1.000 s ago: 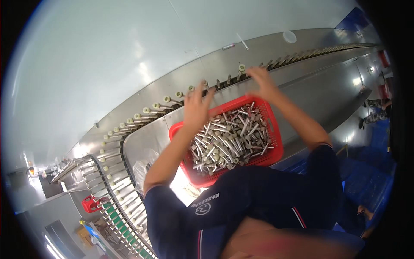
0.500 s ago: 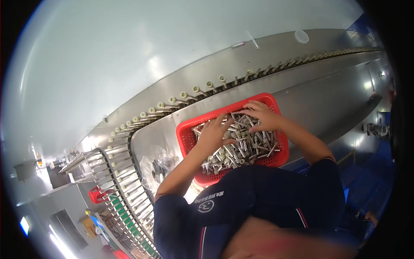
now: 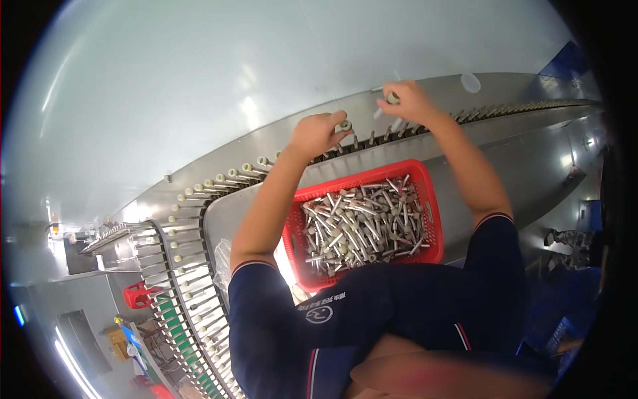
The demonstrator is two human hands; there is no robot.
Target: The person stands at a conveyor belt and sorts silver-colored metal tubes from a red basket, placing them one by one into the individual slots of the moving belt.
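Note:
My left hand is above the conveyor line of upright pins. Thumb and fingers close around a ring-headed metal rod, its cream ring at the fingertips. To the right, my right hand is raised over the line with a second ring-headed metal rod in its fingers; its shaft points down and left. Below both hands stands a red plastic basket, heaped with many loose rods of the same kind. Along the line to the left, similar rods sit on the pins.
The conveyor curves down on the left past a metal panel. A clear plastic bag lies left of the basket. A white round lid is on the back ledge. A red plastic object stands at far left.
Both hands have left the basket and moved up to the conveyor, each now holding a ring-headed rod. The view has shifted slightly.

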